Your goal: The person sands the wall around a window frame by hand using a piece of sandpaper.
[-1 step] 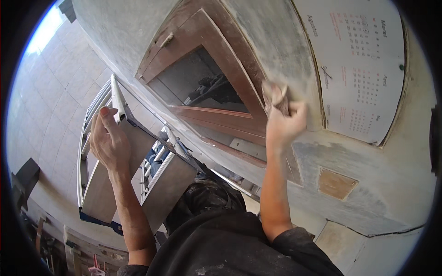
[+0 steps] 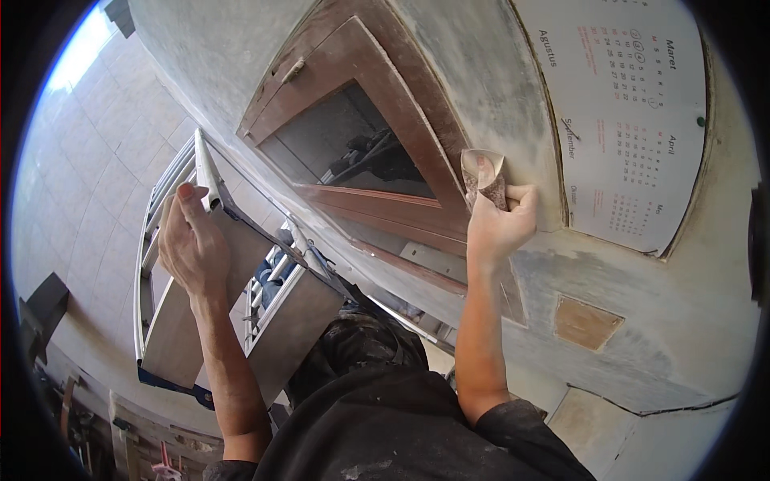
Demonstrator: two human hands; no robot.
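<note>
My right hand (image 2: pixel 501 224) is closed around a folded, curled piece of sandpaper (image 2: pixel 484 170), pale on one side and brownish on the other. The sandpaper is at the grey-white wall (image 2: pixel 529 176), just right of a brown wooden window frame (image 2: pixel 409 104). My left hand (image 2: pixel 192 244) is raised over the upper end of a metal stepladder (image 2: pixel 233 256). Its thumb stands apart and its fingers curve loosely, their tips partly hidden; I see nothing held in it. Whether it touches the ladder is hard to tell.
A printed calendar sheet (image 2: pixel 622 120) hangs on the wall at the right. Below it is a square tan patch (image 2: pixel 589 322). The ladder stands at my left over a tiled floor (image 2: pixel 88 168). Tools and wood pieces (image 2: pixel 152 425) lie at the lower left.
My right hand has shifted slightly to the right with the sandpaper, which shows more of its folded shape. My left hand stays in almost the same place.
</note>
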